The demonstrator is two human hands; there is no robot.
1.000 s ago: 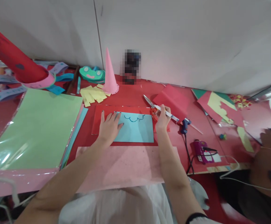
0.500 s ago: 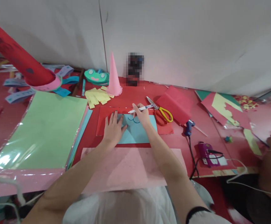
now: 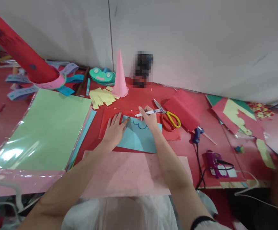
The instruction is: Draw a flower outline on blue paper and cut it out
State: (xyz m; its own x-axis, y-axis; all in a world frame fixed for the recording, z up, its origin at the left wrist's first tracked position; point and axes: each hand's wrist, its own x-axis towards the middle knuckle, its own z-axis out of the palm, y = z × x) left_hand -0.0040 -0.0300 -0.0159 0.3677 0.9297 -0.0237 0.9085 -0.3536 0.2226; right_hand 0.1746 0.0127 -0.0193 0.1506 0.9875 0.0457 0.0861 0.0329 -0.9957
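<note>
Paper (image 3: 137, 140), light blue and rectangular, has swung askew over the flat red sheet (image 3: 104, 116), having lain square half a second ago; we judge this resets the angle for its dark scalloped line (image 3: 142, 128). Our right hand (image 3: 150, 120) has its grip around a slim white pen (image 3: 154, 111); our left hand (image 3: 114, 130) lies spread, grasping nothing, at the left edge.

White garment (image 3: 119, 212), seemingly a shirt; black-edged right sleeve (image 3: 202, 220).
</note>
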